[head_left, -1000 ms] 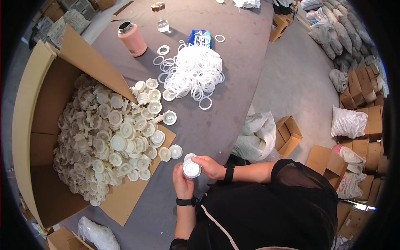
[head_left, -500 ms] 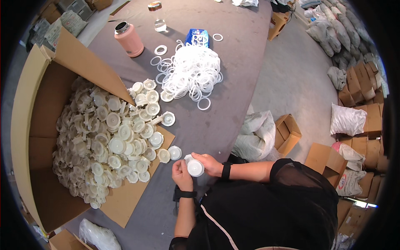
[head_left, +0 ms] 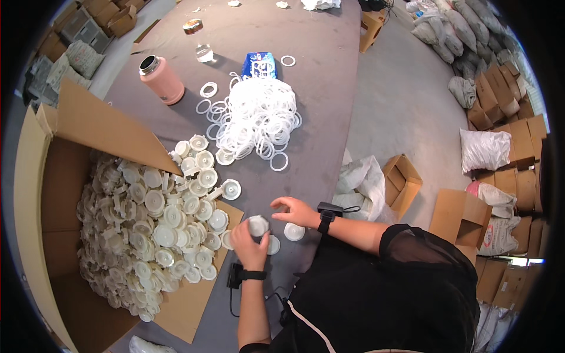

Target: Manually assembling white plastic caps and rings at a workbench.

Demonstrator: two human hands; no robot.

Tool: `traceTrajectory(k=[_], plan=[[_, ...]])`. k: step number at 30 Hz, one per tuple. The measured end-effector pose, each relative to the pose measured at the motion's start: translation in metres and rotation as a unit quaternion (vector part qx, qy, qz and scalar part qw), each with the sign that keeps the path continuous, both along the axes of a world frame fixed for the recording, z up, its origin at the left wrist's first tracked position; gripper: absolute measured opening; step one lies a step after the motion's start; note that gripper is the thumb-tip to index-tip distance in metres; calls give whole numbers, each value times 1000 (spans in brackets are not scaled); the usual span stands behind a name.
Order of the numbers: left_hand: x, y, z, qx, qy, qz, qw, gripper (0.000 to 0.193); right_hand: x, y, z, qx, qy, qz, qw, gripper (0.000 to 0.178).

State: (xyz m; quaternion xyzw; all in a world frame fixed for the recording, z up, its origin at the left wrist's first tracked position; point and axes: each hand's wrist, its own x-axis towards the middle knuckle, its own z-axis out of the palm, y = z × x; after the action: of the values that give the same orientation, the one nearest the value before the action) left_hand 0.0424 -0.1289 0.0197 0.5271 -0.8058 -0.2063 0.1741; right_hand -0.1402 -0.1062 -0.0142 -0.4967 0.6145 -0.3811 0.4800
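My left hand [head_left: 250,246] grips a white plastic cap [head_left: 258,226] between fingers and thumb, just above the table and close to the cardboard flap. My right hand [head_left: 295,212] is apart from it, fingers spread and holding nothing. On the table below the right hand lies a second white cap [head_left: 294,232]. Another cap [head_left: 273,245] rests beside my left thumb, partly covered. A heap of off-white caps [head_left: 168,235] spills out of a tipped cardboard box [head_left: 62,188] to the left. Farther off is a pile of thin white rings [head_left: 259,115].
Beyond the rings lies a blue packet [head_left: 259,62]. A pink bottle [head_left: 162,81] and a clear jar [head_left: 203,53] stand farther back on the grey table [head_left: 318,88]. To the right, cartons [head_left: 402,185] and sacks [head_left: 485,150] fill parts of the floor.
Both hands held one cap together; now a cap lies on the table below my right hand, which has let go and opened. My left hand has moved left and holds a cap.
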Motion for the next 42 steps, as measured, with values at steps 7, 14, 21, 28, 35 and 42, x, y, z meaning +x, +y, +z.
traceTrajectory(k=[7,14,21,28,35,42], plan=[[-71,-46,-34,45,193,-125,972,47,-29,1,-17,140,-358,-248,889,24],[-127,-88,-55,-20,12,-146,989,21,-60,24,-14,129,-356,-343,859,22],[-89,-53,-28,397,472,126,777,11,-50,20,-5,80,-362,-330,868,26],[-50,-6,-3,424,605,236,631,14,-1,2,17,96,-520,-229,817,30],[-32,18,-4,356,630,306,619,10,28,2,33,117,-594,-189,773,31],[-31,29,-2,313,672,297,602,6,43,7,32,65,-546,-142,823,43]])
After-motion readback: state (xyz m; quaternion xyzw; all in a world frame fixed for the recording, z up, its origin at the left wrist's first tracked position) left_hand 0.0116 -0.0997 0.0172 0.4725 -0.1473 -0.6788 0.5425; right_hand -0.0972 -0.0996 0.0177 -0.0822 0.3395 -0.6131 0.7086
